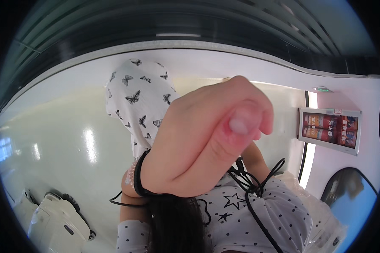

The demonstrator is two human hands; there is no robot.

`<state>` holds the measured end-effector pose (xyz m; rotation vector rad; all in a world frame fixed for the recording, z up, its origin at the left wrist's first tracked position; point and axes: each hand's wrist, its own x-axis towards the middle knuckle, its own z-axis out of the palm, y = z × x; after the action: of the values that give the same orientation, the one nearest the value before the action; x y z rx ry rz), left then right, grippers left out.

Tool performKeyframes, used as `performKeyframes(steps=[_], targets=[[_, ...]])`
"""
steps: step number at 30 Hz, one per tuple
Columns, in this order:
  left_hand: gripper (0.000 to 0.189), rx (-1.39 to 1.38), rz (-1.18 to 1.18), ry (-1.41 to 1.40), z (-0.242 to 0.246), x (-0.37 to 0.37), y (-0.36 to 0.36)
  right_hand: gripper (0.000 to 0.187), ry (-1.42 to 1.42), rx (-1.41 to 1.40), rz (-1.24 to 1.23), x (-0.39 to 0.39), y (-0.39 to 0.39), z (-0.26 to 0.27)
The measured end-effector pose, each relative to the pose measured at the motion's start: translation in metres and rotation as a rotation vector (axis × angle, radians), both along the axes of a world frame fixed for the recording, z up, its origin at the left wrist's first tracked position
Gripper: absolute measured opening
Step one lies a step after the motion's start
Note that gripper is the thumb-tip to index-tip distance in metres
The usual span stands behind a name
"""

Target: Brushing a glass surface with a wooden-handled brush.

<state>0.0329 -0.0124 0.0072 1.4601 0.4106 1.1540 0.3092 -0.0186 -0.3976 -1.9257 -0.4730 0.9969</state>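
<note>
My left hand is raised close to the camera, its fingers curled and the thumb folded against the index finger. Nothing shows between these fingers, though the palm is hidden. A black strap and a beaded bracelet circle the wrist. White cloth with a butterfly print lies beyond the hand, on its left, and passes behind the wrist. My right forearm reaches up behind the left hand, which hides my right hand. Black cords lie bundled over the dotted shirt.
A glossy pale floor spreads beyond me. A white wheeled object stands at the lower left. On the right are a red-and-white fire equipment cabinet and a dark-rimmed oval opening or panel. Clear plastic wrap lies beside my shirt.
</note>
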Motion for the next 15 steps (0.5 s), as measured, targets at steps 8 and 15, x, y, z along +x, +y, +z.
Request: performKeyframes(steps=[8,15], targets=[[0.055,-0.025,0.010,0.058,0.002,0.002,-0.002,0.021,-0.079,0.048,0.646,-0.059,-0.007,-0.007],[0.058,0.447,-0.144,-0.109,0.001,-0.003,-0.018,0.019,0.099,-0.150,0.186,-0.013,-0.013,0.047]])
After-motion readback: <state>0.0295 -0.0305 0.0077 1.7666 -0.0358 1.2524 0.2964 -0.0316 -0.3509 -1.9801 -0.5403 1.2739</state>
